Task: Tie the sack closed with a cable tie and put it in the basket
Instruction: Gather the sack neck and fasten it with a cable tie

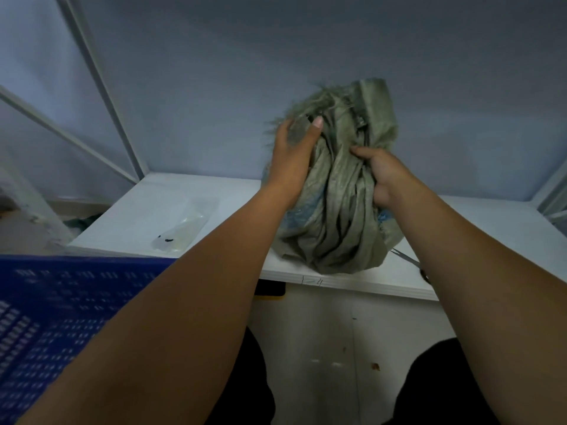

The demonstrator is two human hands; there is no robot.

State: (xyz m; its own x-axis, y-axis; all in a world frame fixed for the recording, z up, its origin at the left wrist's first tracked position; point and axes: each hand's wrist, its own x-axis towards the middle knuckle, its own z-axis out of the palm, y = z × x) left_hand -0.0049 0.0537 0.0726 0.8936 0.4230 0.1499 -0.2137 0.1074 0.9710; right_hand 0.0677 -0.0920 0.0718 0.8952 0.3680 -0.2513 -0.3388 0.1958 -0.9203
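A grey-green woven sack (340,216) stands on the white table (147,207), its frayed mouth bunched at the top. My left hand (293,154) wraps around the left side of the gathered neck, thumb up against the fabric. On the right side my right hand (379,173) grips the folds, fingers curled into the cloth. A clear plastic packet of cable ties (187,228) lies on the table to the left of the sack. The blue perforated basket (55,317) sits at the lower left, below the table's edge.
Scissors (409,260) lie on the table just right of the sack's base, partly hidden by my right forearm. A blue-grey wall and white frame bars stand behind and to the left. The floor shows below the table's front edge.
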